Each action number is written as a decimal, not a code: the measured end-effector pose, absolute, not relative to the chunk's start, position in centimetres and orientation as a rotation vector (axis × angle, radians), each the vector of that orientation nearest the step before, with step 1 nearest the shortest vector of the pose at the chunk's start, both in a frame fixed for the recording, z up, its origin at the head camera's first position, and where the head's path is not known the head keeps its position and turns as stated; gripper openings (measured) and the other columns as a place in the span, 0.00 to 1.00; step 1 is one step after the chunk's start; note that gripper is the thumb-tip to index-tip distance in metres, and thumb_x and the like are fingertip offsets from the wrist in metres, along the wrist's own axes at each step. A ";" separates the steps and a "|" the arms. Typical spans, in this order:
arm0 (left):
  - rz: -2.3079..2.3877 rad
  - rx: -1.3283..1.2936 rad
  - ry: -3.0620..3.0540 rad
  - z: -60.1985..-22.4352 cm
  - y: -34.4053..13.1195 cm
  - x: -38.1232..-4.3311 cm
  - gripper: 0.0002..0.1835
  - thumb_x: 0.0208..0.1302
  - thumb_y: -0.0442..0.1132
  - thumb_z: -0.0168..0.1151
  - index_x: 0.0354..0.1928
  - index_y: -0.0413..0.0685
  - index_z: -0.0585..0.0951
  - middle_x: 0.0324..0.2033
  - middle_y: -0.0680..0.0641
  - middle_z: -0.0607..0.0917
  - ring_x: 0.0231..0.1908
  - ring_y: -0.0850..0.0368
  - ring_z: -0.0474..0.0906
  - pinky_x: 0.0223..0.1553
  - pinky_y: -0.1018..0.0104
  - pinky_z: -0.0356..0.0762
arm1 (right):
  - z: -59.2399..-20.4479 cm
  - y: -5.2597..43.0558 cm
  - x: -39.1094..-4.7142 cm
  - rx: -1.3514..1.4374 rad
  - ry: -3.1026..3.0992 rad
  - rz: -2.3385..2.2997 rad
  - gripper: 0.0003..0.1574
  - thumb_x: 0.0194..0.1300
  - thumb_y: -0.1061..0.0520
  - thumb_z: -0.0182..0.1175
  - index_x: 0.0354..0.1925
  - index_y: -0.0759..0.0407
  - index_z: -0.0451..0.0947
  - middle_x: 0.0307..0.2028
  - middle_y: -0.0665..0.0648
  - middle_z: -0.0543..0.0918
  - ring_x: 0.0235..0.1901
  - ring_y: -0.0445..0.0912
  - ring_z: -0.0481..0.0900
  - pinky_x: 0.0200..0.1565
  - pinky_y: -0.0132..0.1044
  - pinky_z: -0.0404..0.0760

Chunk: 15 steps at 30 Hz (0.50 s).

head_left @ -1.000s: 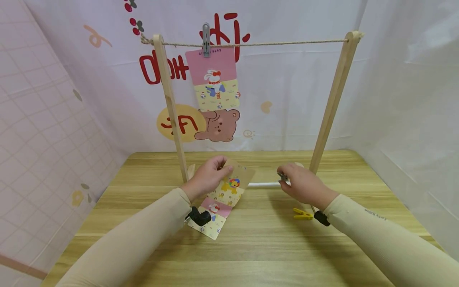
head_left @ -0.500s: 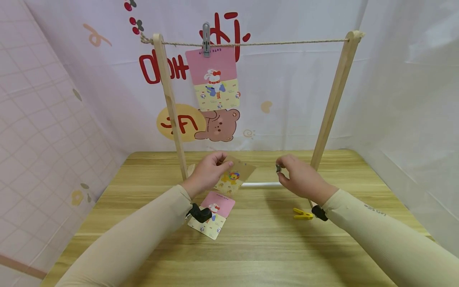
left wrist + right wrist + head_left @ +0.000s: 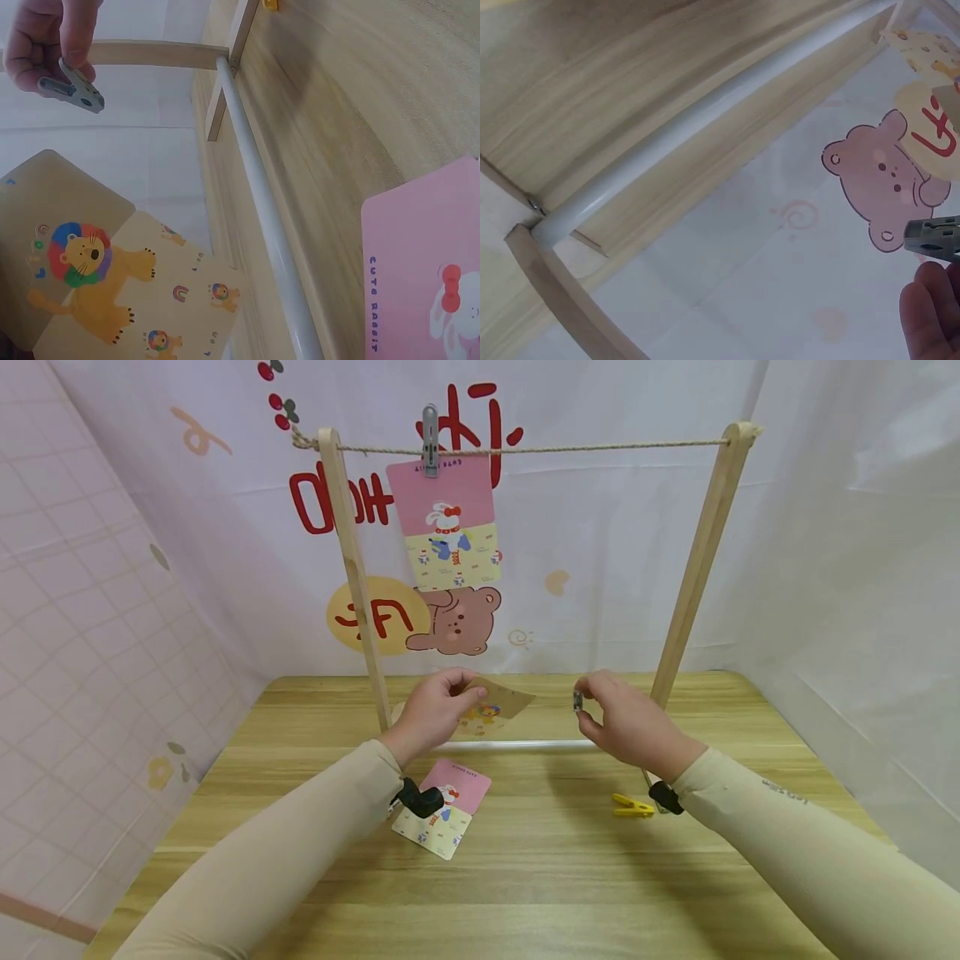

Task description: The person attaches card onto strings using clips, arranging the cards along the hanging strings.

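- Left hand (image 3: 437, 710): thumb and bent forefinger pinch the lion card (image 3: 512, 699) by its left part; the other fingers are tucked out of sight. This hand does not show in the left wrist view.
- Lion card: held tilted, off the table (image 3: 525, 885); the head view gives it at a steep slant, print hard to read. The left wrist view shows the lion better, though the card's left side is cut off.
- Right hand (image 3: 633, 722): thumb and fingertips hold a small grey clip (image 3: 577, 700), well apart from the card. The right wrist view cuts off both hand and clip; how wide the clip's mouth stands, cannot tell.
- Rabbit card (image 3: 467, 789): flat on the table, its left part covered by the black wrist camera (image 3: 420, 799).
- Yellow clip (image 3: 632, 807): on the table, just beside the right wrist's black camera; only a scrap of it shows in the left wrist view.
- Second rabbit card (image 3: 442, 497): hangs from the cord (image 3: 607, 446) under a grey peg (image 3: 430, 439), which hides a bit of its top lettering.
- White rod (image 3: 517, 745): partly behind the arms; right post (image 3: 697, 568) has its foot mostly hidden by the right hand and wrist.
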<state>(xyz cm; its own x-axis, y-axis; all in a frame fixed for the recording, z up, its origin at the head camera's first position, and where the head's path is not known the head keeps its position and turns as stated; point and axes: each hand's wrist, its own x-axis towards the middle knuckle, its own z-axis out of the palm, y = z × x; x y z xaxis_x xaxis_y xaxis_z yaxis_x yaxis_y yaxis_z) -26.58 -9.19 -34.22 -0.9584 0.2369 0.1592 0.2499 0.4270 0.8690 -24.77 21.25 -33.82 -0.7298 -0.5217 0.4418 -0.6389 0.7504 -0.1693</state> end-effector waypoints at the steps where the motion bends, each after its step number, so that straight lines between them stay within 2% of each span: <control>1: -1.608 -0.446 -2.642 -34.2 -9.2 -26.6 0.08 0.77 0.45 0.64 0.46 0.50 0.85 0.39 0.50 0.84 0.39 0.53 0.76 0.41 0.62 0.76 | -33.8 21.2 -24.8 0.896 -2.566 0.443 0.15 0.66 0.67 0.67 0.49 0.63 0.76 0.44 0.60 0.83 0.40 0.50 0.81 0.38 0.44 0.83; 15: -1.576 -0.454 -2.615 -33.5 -8.6 -27.0 0.08 0.75 0.43 0.66 0.47 0.49 0.88 0.46 0.49 0.88 0.42 0.54 0.78 0.43 0.63 0.77 | -32.8 20.8 -25.4 0.982 -2.331 0.468 0.18 0.60 0.69 0.72 0.46 0.64 0.77 0.41 0.60 0.83 0.40 0.54 0.85 0.39 0.47 0.86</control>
<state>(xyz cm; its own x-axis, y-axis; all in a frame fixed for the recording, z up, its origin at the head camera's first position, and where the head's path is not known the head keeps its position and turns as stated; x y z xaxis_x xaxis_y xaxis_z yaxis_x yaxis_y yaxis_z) -27.03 -8.62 -33.52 -0.9553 0.2207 0.1965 0.2769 0.4360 0.8563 -25.41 20.76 -32.83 -0.5738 -0.5392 0.6165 -0.7354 0.6705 -0.0980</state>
